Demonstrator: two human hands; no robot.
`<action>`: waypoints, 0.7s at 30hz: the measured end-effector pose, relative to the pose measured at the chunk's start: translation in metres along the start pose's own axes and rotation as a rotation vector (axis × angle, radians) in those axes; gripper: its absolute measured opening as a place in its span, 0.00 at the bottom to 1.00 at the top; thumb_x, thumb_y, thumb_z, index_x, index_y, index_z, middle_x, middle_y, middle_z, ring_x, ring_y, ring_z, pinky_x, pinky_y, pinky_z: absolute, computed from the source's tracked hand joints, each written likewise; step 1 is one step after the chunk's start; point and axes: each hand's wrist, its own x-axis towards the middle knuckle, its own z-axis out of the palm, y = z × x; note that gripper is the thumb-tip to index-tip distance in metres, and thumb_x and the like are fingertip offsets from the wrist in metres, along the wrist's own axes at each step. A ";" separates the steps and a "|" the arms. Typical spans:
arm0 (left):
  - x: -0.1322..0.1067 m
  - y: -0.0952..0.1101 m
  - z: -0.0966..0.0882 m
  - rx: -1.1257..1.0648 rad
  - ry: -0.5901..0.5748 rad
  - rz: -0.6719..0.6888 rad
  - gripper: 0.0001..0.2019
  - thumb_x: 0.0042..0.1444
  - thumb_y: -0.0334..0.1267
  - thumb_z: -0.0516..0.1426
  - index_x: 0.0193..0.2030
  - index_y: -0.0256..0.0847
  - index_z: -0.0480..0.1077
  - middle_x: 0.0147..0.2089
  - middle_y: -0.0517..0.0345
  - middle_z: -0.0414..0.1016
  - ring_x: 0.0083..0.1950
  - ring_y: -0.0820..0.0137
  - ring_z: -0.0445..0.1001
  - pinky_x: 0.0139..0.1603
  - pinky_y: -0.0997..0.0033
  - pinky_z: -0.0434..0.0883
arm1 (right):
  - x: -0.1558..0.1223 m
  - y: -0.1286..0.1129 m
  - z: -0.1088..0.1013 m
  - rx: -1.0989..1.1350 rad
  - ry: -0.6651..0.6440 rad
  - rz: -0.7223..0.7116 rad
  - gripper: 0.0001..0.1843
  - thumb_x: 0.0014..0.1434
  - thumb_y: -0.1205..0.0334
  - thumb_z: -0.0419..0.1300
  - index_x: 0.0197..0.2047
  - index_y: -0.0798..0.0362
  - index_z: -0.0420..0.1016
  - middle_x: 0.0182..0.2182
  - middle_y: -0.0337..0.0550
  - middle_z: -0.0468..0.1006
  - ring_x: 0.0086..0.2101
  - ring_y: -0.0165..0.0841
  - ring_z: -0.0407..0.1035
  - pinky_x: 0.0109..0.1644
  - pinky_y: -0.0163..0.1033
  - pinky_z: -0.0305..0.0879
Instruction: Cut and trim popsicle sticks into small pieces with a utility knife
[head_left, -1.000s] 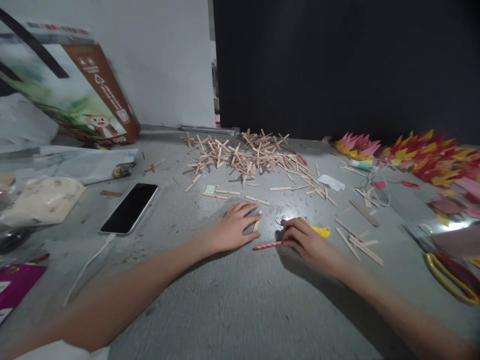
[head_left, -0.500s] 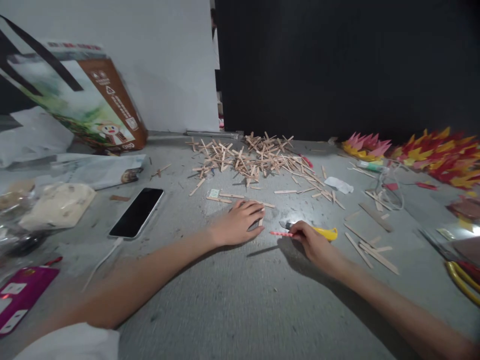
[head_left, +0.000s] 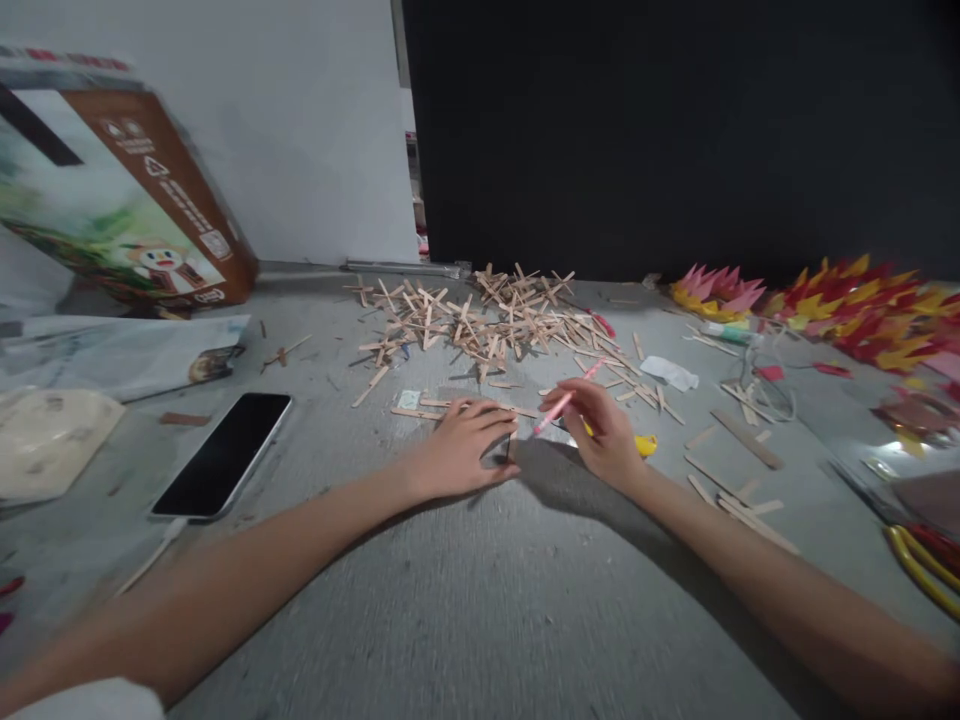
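"Where's the pen-like pink rod?"

"In the right hand, pinched between thumb and fingers, just above the desk."

"And its long axis?"

"Slanted. The lower end points left and back toward the person; the upper end sticks out past the fingers, away and to the right."

"What about the left hand?"

"Resting on the desk, fingers spread. It has a small wooden stick between thumb and fingertips, near the rod's lower end."

"Does that stick slant too?"

"Hardly; it runs nearly straight from near to far, thumb at the near end. It's a bit blurred."

"Anything beside them?"

"A yellow-handled cutter, partly hidden by the right hand, and a heap of wooden sticks beyond both hands."
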 end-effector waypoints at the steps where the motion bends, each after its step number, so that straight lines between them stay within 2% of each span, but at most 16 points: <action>1: 0.000 0.000 -0.001 0.000 -0.003 -0.003 0.29 0.66 0.61 0.60 0.66 0.47 0.73 0.71 0.51 0.74 0.75 0.54 0.63 0.76 0.45 0.51 | -0.001 0.002 0.002 0.021 -0.007 -0.002 0.09 0.73 0.55 0.61 0.54 0.45 0.73 0.44 0.45 0.79 0.40 0.36 0.76 0.48 0.45 0.74; 2: 0.000 0.001 -0.001 0.000 -0.007 -0.009 0.29 0.66 0.61 0.60 0.66 0.47 0.74 0.71 0.50 0.74 0.75 0.53 0.63 0.76 0.45 0.51 | -0.003 0.004 0.002 0.036 -0.033 0.008 0.07 0.70 0.54 0.64 0.46 0.47 0.75 0.39 0.43 0.79 0.37 0.35 0.75 0.45 0.43 0.73; 3: 0.000 0.001 -0.002 -0.002 -0.014 -0.016 0.29 0.66 0.62 0.59 0.65 0.46 0.74 0.71 0.50 0.73 0.75 0.53 0.63 0.76 0.45 0.52 | -0.005 0.006 0.002 0.054 -0.069 0.034 0.10 0.70 0.51 0.65 0.40 0.48 0.76 0.33 0.42 0.78 0.33 0.34 0.73 0.42 0.42 0.72; 4: 0.000 0.001 -0.002 -0.005 -0.024 -0.019 0.29 0.66 0.62 0.59 0.65 0.46 0.74 0.71 0.49 0.73 0.75 0.53 0.63 0.75 0.45 0.53 | -0.007 0.007 0.002 0.077 -0.104 0.073 0.15 0.72 0.49 0.61 0.36 0.49 0.76 0.29 0.41 0.75 0.30 0.33 0.70 0.38 0.41 0.70; 5: 0.000 0.001 -0.003 -0.008 -0.031 -0.017 0.29 0.66 0.62 0.59 0.65 0.46 0.74 0.72 0.49 0.72 0.76 0.52 0.63 0.75 0.45 0.53 | -0.010 0.009 0.002 0.130 -0.129 0.130 0.21 0.75 0.46 0.55 0.37 0.50 0.78 0.26 0.41 0.74 0.27 0.33 0.69 0.34 0.40 0.69; 7: 0.000 0.002 -0.003 -0.012 -0.033 -0.002 0.28 0.66 0.60 0.59 0.65 0.45 0.74 0.73 0.49 0.71 0.76 0.52 0.62 0.75 0.46 0.54 | -0.013 0.009 0.002 0.233 -0.143 0.207 0.28 0.78 0.42 0.44 0.54 0.50 0.79 0.31 0.44 0.77 0.27 0.34 0.71 0.28 0.39 0.67; 9: -0.001 0.002 -0.003 -0.014 -0.028 0.011 0.27 0.68 0.56 0.58 0.66 0.45 0.73 0.71 0.48 0.72 0.77 0.53 0.62 0.75 0.47 0.54 | -0.012 0.007 0.004 0.310 -0.158 0.247 0.28 0.78 0.42 0.46 0.68 0.47 0.71 0.45 0.50 0.81 0.34 0.36 0.77 0.31 0.40 0.72; 11: -0.001 0.002 -0.002 -0.020 -0.029 0.010 0.25 0.68 0.53 0.58 0.67 0.45 0.72 0.70 0.48 0.74 0.76 0.53 0.63 0.75 0.47 0.53 | -0.010 0.004 0.005 0.295 -0.168 0.249 0.25 0.77 0.46 0.51 0.70 0.45 0.72 0.53 0.51 0.80 0.41 0.37 0.79 0.40 0.42 0.76; 13: -0.002 0.001 -0.001 -0.028 -0.032 0.000 0.26 0.67 0.53 0.59 0.68 0.45 0.72 0.69 0.48 0.75 0.75 0.52 0.65 0.74 0.46 0.54 | -0.007 0.002 0.006 0.211 -0.157 0.250 0.21 0.75 0.48 0.57 0.64 0.46 0.77 0.48 0.49 0.82 0.39 0.36 0.79 0.43 0.43 0.77; 15: -0.001 -0.002 0.001 -0.038 -0.027 -0.011 0.28 0.65 0.55 0.61 0.68 0.45 0.71 0.69 0.48 0.75 0.74 0.50 0.65 0.74 0.45 0.54 | -0.007 0.001 0.007 0.168 -0.160 0.301 0.18 0.71 0.48 0.62 0.56 0.49 0.81 0.36 0.45 0.83 0.31 0.33 0.77 0.37 0.40 0.75; 17: -0.001 -0.005 0.002 -0.050 -0.015 -0.014 0.31 0.64 0.59 0.61 0.69 0.46 0.71 0.69 0.48 0.75 0.74 0.49 0.64 0.74 0.44 0.53 | -0.008 0.002 0.009 0.203 -0.190 0.375 0.16 0.69 0.47 0.65 0.47 0.51 0.81 0.26 0.40 0.79 0.24 0.32 0.73 0.30 0.38 0.72; 21: -0.001 -0.007 0.002 -0.061 -0.003 -0.017 0.32 0.62 0.62 0.62 0.68 0.48 0.72 0.67 0.48 0.77 0.73 0.49 0.65 0.74 0.44 0.54 | -0.010 0.005 0.014 0.336 -0.256 0.478 0.17 0.68 0.45 0.66 0.41 0.51 0.74 0.24 0.38 0.79 0.23 0.31 0.73 0.28 0.36 0.71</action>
